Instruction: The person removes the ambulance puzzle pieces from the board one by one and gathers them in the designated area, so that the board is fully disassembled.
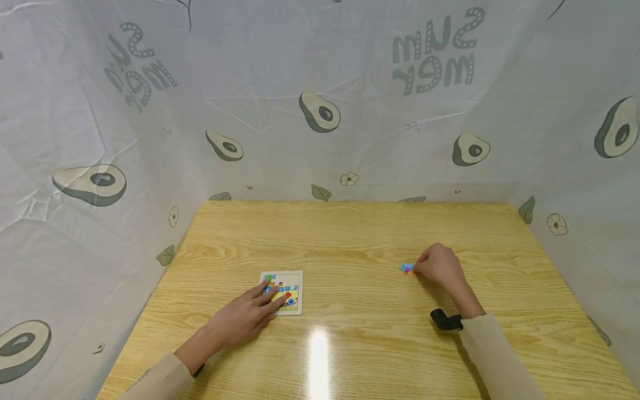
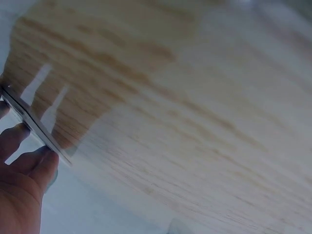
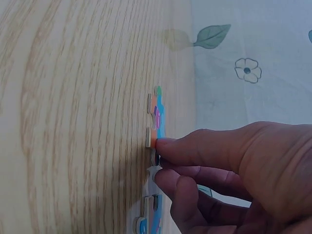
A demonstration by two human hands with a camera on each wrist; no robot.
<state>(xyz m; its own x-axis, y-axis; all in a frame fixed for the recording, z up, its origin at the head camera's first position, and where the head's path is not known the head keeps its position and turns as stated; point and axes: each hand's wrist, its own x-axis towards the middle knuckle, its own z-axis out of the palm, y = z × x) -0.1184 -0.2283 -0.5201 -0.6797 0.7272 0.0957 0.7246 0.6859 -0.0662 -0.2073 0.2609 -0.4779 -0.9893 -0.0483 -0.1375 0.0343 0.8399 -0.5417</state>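
At far left hangs a pale sheet point(image 1: 75, 239) printed with avocados; it also runs across the back and down the right side, with mirrored "summer" lettering above. Before it stands the wood-grained desk point(image 1: 360, 233).

From the lower left comes a beige sleeve point(image 1: 162, 378), then the left hand point(image 1: 245, 316), palm down, its fingers spread over the board point(image 1: 300, 294). The board lies flat on the desk, left of the middle, with a white rim and a bright picture showing between the fingers; its upper right part is plain white. The left wrist view shows the board edge-on with fingertips on it.

Right of the board, a streak of glare point(image 1: 318, 361) crosses the near part of the desk.

Well apart, on the right half, a colourful piece point(image 1: 407, 268) lies on the desk. The right hand point(image 1: 442, 266) pinches its right end, the thumb on its orange-and-blue face. In the right wrist view a second piece point(image 3: 157, 214) lies near the fingers. A black device point(image 1: 445, 320) sits at the right wrist, beside the other sleeve point(image 1: 497, 353).
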